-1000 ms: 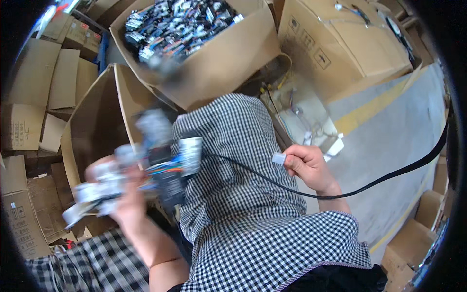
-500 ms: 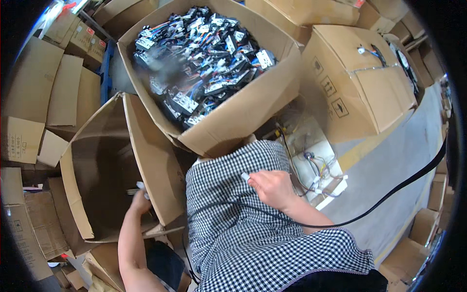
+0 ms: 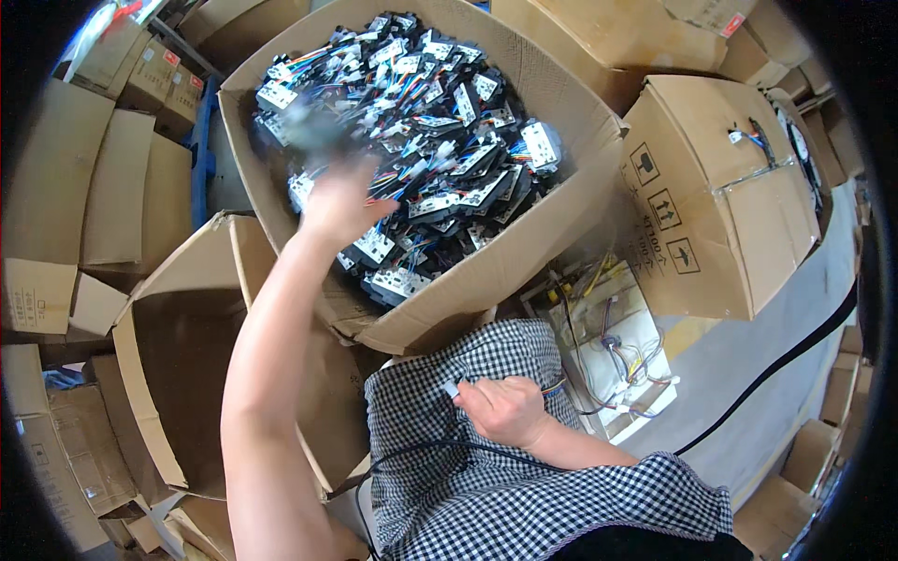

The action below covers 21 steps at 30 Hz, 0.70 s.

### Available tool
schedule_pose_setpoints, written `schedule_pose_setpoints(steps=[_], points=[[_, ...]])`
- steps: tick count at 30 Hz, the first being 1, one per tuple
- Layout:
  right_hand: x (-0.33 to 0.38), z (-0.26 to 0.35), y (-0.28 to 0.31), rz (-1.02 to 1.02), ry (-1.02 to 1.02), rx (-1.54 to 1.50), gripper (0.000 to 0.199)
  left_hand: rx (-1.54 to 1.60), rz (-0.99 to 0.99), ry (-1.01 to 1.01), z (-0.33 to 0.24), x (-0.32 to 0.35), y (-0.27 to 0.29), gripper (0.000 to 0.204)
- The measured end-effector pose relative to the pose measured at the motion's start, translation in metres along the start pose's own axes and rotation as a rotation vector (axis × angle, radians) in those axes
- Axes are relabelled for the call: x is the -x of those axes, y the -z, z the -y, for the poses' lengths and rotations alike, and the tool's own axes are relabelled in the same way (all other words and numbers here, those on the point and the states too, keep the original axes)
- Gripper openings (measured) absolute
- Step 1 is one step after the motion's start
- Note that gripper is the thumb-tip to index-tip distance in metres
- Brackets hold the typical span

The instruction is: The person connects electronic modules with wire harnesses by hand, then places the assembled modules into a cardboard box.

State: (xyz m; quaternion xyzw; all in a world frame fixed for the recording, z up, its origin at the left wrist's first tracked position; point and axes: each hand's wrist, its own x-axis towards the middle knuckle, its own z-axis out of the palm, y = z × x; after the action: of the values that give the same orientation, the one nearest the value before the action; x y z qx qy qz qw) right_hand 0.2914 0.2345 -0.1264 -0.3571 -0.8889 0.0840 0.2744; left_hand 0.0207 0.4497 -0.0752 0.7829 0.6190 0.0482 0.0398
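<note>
My left hand point(image 3: 344, 201) reaches over the large cardboard box point(image 3: 524, 238), above the heap of black parts point(image 3: 440, 201) with white printed plates and coloured wires. Its thumb stands apart from the fingers, whose tips are blurred; I see nothing held in it. In front of my checked apron point(image 3: 486, 486), my right hand point(image 3: 505, 411) is closed round a white plug connector point(image 3: 452, 388). The connector's end pokes out past the thumb and forefinger. Coloured wires point(image 3: 554, 386) show on the other side of that fist.
To the left stands an open carton point(image 3: 187, 393), dark inside. A white board with wires and connectors point(image 3: 622, 365) lies right of my lap. Beyond it, a closed carton point(image 3: 720, 196) carries a small wired part point(image 3: 751, 140). A black cable point(image 3: 767, 379) crosses the right side.
My left hand has left the open carton at the left, where it held a white piece, and moved up over the heap. The right hand still grips its connector, slightly lower.
</note>
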Motion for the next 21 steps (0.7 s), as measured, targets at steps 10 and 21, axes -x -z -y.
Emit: schedule_pose_setpoints(steps=[10, 21], points=[[0.005, -0.012, 0.007, -0.003, -0.068, -0.047, 0.013, 0.055, 0.102, 0.180, 0.021, -0.041, -0.078, 0.071], [0.009, -0.011, 0.009, -0.062, -0.086, -0.077, 0.011, -0.023, -0.070, 0.143, 0.026, -0.044, -0.084, 0.042]])
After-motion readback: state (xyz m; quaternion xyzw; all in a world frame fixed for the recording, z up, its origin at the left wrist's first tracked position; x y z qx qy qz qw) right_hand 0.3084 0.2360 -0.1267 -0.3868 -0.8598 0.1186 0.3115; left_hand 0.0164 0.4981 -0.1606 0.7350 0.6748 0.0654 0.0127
